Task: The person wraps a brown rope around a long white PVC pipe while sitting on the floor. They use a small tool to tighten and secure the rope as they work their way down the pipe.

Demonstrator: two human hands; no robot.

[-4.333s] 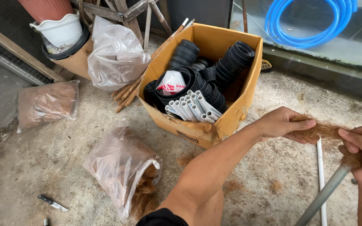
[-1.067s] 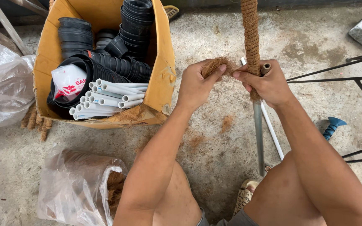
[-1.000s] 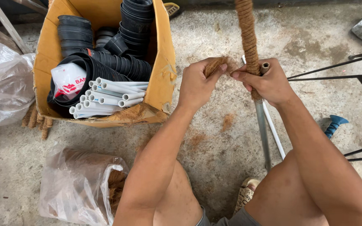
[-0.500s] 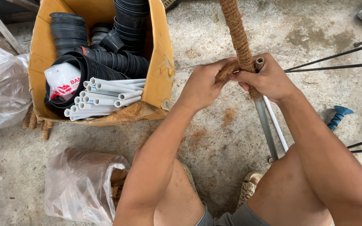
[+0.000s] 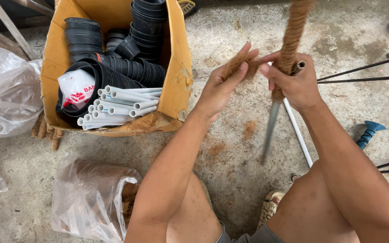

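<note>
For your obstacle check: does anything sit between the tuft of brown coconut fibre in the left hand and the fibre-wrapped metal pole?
Nothing visible does. The left hand pinches the brown fibre tuft right beside the fibre-wrapped pole, gripped by the right hand.

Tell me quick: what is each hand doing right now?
Left hand: pinching a tuft of coconut fibre, fingers partly extended.
Right hand: closed around the fibre-wrapped pole.

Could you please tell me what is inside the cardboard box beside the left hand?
The cardboard box holds stacks of black plastic pots, a bundle of white pipes and a white packet. Whatever lies beneath them is covered.
</note>
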